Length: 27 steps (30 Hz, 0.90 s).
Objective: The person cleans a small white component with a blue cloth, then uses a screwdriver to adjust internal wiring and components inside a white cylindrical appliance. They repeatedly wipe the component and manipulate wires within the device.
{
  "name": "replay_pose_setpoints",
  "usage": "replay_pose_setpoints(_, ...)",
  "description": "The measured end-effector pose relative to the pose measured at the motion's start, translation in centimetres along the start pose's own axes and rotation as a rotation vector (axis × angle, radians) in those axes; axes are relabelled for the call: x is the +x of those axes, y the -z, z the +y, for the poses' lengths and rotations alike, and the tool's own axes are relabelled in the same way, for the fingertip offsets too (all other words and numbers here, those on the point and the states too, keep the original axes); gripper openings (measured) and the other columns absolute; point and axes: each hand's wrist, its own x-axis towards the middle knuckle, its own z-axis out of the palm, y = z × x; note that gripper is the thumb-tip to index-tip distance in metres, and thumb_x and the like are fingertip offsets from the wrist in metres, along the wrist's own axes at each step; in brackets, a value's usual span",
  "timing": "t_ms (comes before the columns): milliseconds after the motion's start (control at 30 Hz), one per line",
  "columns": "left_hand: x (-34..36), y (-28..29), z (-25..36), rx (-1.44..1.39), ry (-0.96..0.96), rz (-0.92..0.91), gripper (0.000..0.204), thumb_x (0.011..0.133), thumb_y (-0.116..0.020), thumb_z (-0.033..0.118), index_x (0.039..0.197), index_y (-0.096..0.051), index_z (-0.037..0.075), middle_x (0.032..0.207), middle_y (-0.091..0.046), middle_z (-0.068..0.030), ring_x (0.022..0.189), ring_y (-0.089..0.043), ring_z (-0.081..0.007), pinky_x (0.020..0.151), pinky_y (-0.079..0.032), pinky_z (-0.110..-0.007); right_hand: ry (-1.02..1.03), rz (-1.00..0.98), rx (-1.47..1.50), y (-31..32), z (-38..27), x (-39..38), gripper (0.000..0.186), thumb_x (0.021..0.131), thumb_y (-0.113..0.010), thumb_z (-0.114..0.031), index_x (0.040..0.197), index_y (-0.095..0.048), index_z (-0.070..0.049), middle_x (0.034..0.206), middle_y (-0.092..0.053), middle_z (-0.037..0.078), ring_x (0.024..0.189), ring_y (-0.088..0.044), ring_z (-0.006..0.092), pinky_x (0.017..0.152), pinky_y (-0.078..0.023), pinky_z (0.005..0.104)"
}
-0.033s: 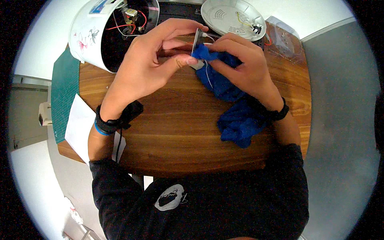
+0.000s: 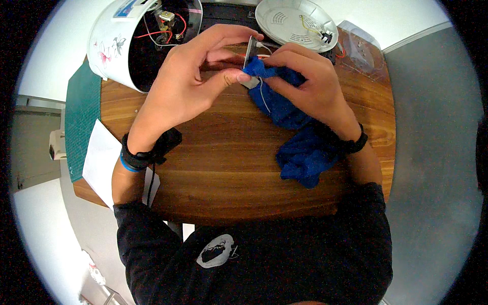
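Between the thumb and fingertips of my left hand (image 2: 185, 81) is a thin circuit board (image 2: 249, 51), held upright and seen nearly edge-on. White wires come off its right side. My right hand (image 2: 317, 81) pinches a blue cloth (image 2: 279, 107) and presses a bunched corner of it against the board's lower right side. The rest of the cloth hangs below the right hand and drapes onto the wooden table (image 2: 218, 162) near my right wrist. The board's faces are mostly hidden by my fingers and the cloth.
A white flower-printed housing (image 2: 109, 48) lies on its side at the far left, with red wires inside. A round pale cover (image 2: 292, 25) sits at the back, beside a clear plastic tray (image 2: 358, 48). White paper (image 2: 99, 157) and a green cutting mat (image 2: 81, 117) are at left.
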Motion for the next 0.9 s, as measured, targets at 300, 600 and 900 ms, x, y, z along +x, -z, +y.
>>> replay_pose_setpoints(300, 0.6, 0.0, 0.2, 0.491, -0.259, 0.137, 0.055, 0.088, -0.081, 0.0, 0.14, -0.062, 0.007, 0.122, -0.067, -0.0118, 0.1, -0.071, -0.0249, 0.087, -0.06, -0.034, -0.182, 0.219, -0.132, 1.5, -0.4, 0.7, 0.025, 0.094, -0.078, -0.018, 0.115, -0.075, -0.004, 0.103, -0.071, 0.015, 0.097, -0.072, 0.0321, 0.084, -0.057, 0.0405)
replay_pose_setpoints(600, -0.1, -0.8, 0.3, 0.423, -0.142, 0.094, 0.079, 0.076, -0.089, 0.006, 0.149, -0.058, 0.01, 0.122, -0.074, -0.0112, 0.096, -0.07, -0.0228, 0.092, -0.057, -0.035, 0.203, 0.139, -0.279, -0.7, -0.6, 0.1, 0.028, 0.087, -0.08, -0.009, 0.115, -0.077, -0.01, 0.108, -0.069, 0.009, 0.095, -0.072, 0.0288, 0.08, -0.061, 0.0385)
replay_pose_setpoints(900, -0.2, -1.0, 0.3, 0.494, -0.096, 0.059, 0.079, 0.076, -0.091, 0.006, 0.148, -0.059, 0.011, 0.122, -0.074, -0.0085, 0.085, -0.065, -0.0214, 0.085, -0.057, -0.033, 0.176, -0.016, -0.333, -0.4, -1.1, -0.1, 0.02, 0.091, -0.075, -0.017, 0.111, -0.075, -0.015, 0.106, -0.069, 0.005, 0.092, -0.072, 0.0298, 0.074, -0.062, 0.0395)
